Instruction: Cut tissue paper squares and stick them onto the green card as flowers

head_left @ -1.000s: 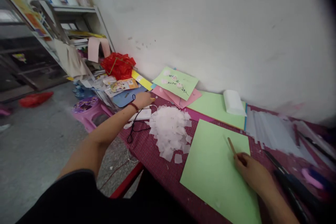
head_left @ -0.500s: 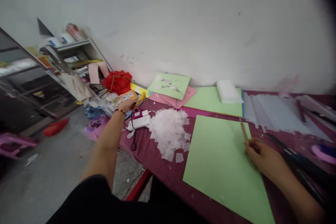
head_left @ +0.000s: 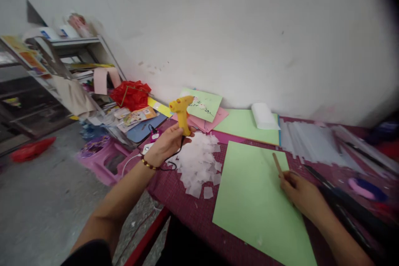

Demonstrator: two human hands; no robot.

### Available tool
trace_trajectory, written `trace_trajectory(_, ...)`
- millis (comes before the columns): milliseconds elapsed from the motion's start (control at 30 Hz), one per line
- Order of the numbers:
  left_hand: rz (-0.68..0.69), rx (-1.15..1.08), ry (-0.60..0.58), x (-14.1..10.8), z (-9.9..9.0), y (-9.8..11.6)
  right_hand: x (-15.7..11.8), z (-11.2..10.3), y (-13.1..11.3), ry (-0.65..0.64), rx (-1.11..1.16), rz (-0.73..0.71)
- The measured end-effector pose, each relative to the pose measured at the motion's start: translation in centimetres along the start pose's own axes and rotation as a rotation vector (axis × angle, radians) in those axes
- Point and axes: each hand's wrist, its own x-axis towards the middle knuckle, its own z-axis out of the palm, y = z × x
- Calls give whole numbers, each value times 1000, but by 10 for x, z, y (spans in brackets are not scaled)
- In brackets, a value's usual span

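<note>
My left hand [head_left: 171,143] is closed around the handle of a yellow hot glue gun [head_left: 183,118], held up above the table with its nozzle towards the right. A black cord trails down from it. Below lies a heap of small white translucent squares [head_left: 199,162]. In my right hand [head_left: 297,191] a thin flat wooden stick [head_left: 277,163] is pinched between thumb and fingers, over the right part of a large light green sheet [head_left: 249,203]. The sheet lies flat on the dark red table [head_left: 174,199].
Against the wall rest a green card with painted flowers [head_left: 205,102], pink sheets [head_left: 215,121] and a white pack [head_left: 264,115]. Translucent strips [head_left: 311,139] lie at the right, near a black long tool [head_left: 321,178]. A pink stool [head_left: 107,160] and a cluttered shelf [head_left: 77,41] stand left.
My left hand has lifted the glue gun and brought it right, nearer the white heap. My right hand stays by the green sheet with the stick. The view has shifted slightly.
</note>
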Motion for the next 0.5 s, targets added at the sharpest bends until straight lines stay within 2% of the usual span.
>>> trace_trajectory(133, -21, 41, -273, 5, 46, -35, -5, -4, -13, 11, 35, 13)
trace_trajectory(233, -13, 131, -333, 12, 72, -57, -8, -8, -25, 69, 82, 40)
trace_trajectory(300, 27, 253, -300, 18, 79, -66, -9, -10, -30, 91, 85, 34)
trace_trajectory(367, 114, 424, -211, 26, 75, -68, -8, -11, -34, 83, 74, 29)
trace_trajectory(433, 233, 653, -66, 34, 58, -59, -8, -12, -34, 48, 63, 32)
trace_trajectory(500, 344, 961, 117, 37, 33, -33, -9, -13, -32, 16, 40, 37)
